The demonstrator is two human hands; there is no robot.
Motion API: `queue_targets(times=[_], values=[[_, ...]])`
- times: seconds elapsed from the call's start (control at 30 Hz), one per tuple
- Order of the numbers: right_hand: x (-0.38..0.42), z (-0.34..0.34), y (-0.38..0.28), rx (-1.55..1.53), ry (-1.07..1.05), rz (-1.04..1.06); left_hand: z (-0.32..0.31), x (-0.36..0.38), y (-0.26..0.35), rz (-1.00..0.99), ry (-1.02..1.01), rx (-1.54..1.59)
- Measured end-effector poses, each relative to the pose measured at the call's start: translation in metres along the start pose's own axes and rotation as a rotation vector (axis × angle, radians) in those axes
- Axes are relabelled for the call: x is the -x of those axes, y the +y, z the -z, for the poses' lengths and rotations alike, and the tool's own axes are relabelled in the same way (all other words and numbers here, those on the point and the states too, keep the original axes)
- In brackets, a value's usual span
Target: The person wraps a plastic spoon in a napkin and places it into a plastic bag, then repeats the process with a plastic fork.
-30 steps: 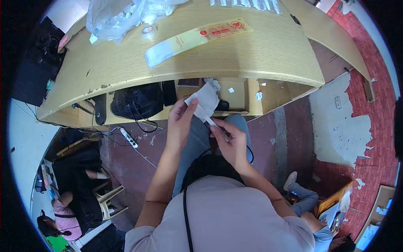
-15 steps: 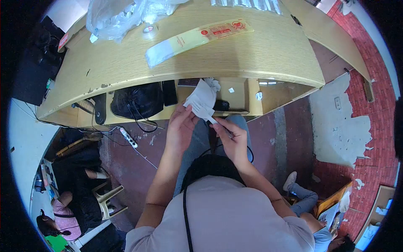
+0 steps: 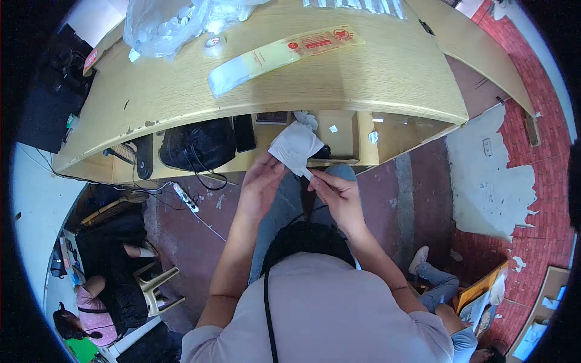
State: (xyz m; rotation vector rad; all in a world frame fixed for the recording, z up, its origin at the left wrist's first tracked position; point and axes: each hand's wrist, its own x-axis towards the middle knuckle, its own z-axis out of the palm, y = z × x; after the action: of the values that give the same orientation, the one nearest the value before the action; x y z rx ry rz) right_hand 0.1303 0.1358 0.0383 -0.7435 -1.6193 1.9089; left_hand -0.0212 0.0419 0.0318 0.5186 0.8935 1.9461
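Front edge of the pale wood-grain desk (image 3: 339,106): running crosswise, beyond both hands.
White, slim-handled plastic utensil, fork-like (image 3: 305,173): between desk edge and lap, over the near rim of the open wooden drawer (image 3: 368,145); head end against white paper, tines hard to make out.
Long axis of utensil: slanting, handle end toward the right hand, head end leftward and toward the desk edge.
Right hand (image 3: 342,196): on the lap side of the desk edge; thumb and fingers closed together on the utensil's handle end; nearer hand to the handle.
Left hand (image 3: 259,190): likewise on the lap side of the desk edge; fingers at the lower left margin of the thin, creased white paper napkin (image 3: 305,139), touching; pinched tight or merely propping, cannot tell.
Napkin: just short of the desk edge, beneath and around the utensil's head; farther from lap than both sets of fingertips.
Utensil seen from left hand: to the right, head close beside the fingertips, handle pointing away.
Long clear-and-yellow plastic sleeve with red print (image 3: 272,59): flat on the desktop, beyond its front edge, apart from both hands.
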Motion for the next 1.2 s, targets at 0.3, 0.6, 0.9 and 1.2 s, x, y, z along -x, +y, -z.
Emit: queue_targets(times=[0.3,0.6,0.9,1.2], values=[[-0.001,0.008,0.0,-0.396,-0.112,-0.363,-0.004,-0.004,-0.005,-0.037,-0.012,-0.039],[-0.003,0.012,-0.006,-0.561,-0.265,-0.549,-0.001,-0.006,-0.013,-0.003,0.05,-0.005],[-0.002,0.009,-0.002,-0.668,-0.309,-0.606,-0.005,-0.009,-0.017,0.038,0.041,0.11],[0.001,0.002,0.001,-0.494,-0.226,-0.422,-0.011,-0.012,-0.018,0.018,0.076,0.161]])
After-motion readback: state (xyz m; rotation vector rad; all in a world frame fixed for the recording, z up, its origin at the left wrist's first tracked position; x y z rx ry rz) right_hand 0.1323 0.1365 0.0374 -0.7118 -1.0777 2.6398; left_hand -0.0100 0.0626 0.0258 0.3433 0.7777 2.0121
